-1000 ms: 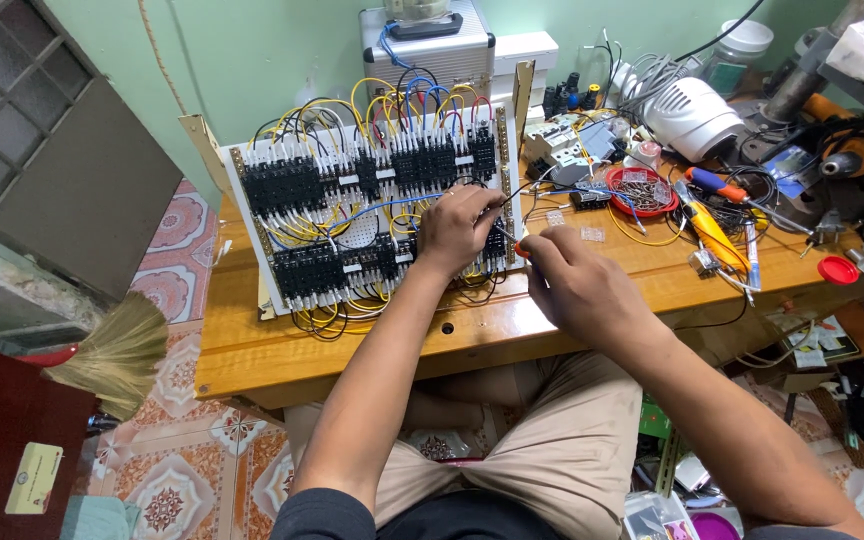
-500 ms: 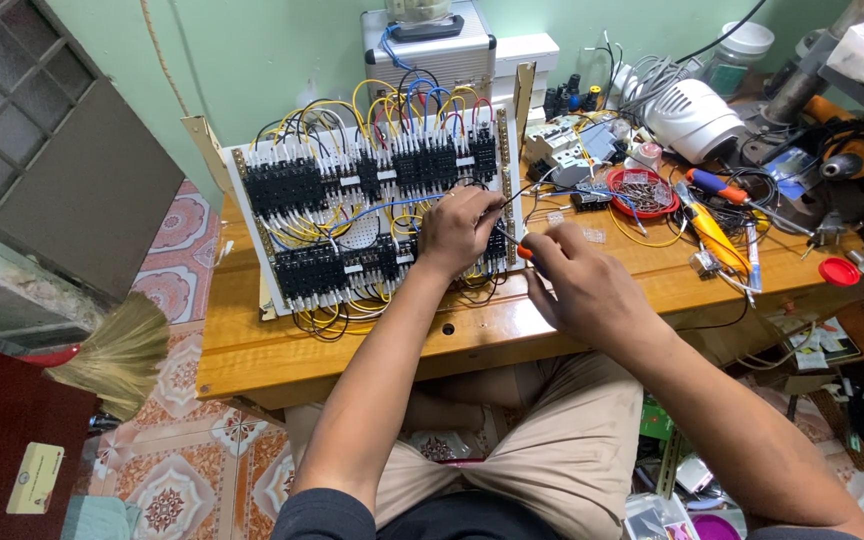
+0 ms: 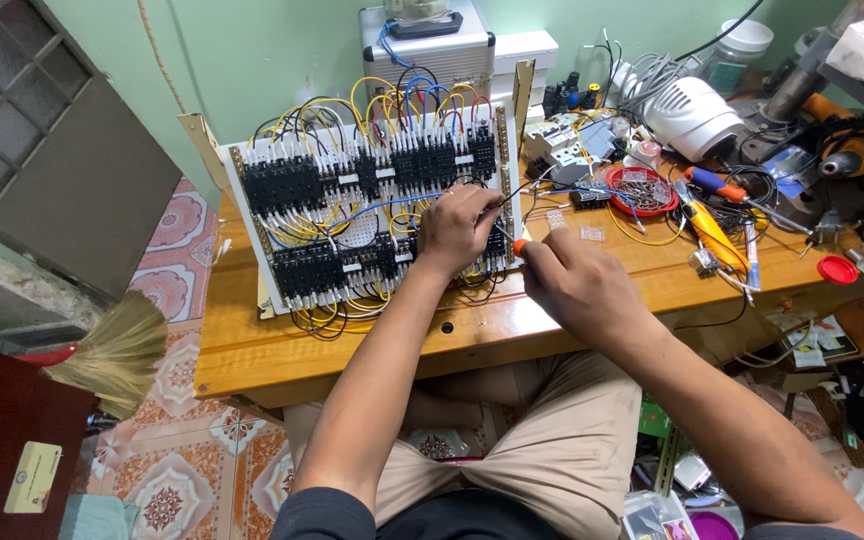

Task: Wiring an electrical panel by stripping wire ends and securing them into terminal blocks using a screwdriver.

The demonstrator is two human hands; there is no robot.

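Note:
A white control panel (image 3: 282, 215) with rows of black relay blocks and yellow, blue and black wires leans on the wooden table (image 3: 352, 335). My left hand (image 3: 457, 225) rests on the panel's right side and pinches a thin black wire (image 3: 532, 185) at a terminal. My right hand (image 3: 577, 285) grips an orange-handled screwdriver (image 3: 518, 246) whose tip points at the same spot, just below my left fingers.
A red bowl of small parts (image 3: 642, 190), loose screwdrivers (image 3: 712, 230), a white fan-like device (image 3: 697, 115), breakers and cable clutter fill the table's right end. A metal case (image 3: 427, 50) stands behind the panel. A broom (image 3: 112, 350) lies on the tiled floor at left.
My right hand has drawn slightly down and left, bringing the screwdriver tip closer to the panel under my left hand. The left hand has stayed on the panel.

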